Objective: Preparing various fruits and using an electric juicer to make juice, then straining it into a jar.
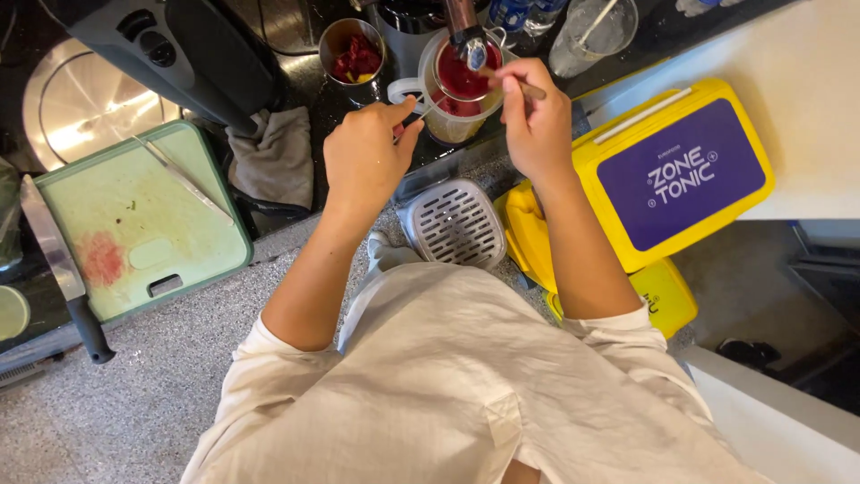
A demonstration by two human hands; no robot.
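Dark tabletop (309, 85) runs across the far side of the scene, with speckled grey floor (134, 394) nearer the person in a cream shirt. At the tabletop's near edge stands a clear measuring jug (448, 121) with a white handle on its left, and a small strainer (463, 79) full of dark red pulp rests over its mouth. The left hand (363, 161) has its grip narrow, thumb and forefinger pinched on the strainer's thin handle just left of the jug. The right hand (536, 121) is closed around a wooden-handled spoon (528, 88), its tip reaching into the red pulp. Just left of the jug, farther back, a metal cup (352, 49) holds red pieces. A grey cloth (273, 157) lies near the left hand, and a green cutting board (134, 220) with a red stain sits well to the left, a knife (63, 269) along its left edge. A yellow box (672, 170) with a purple lid stands at the right.
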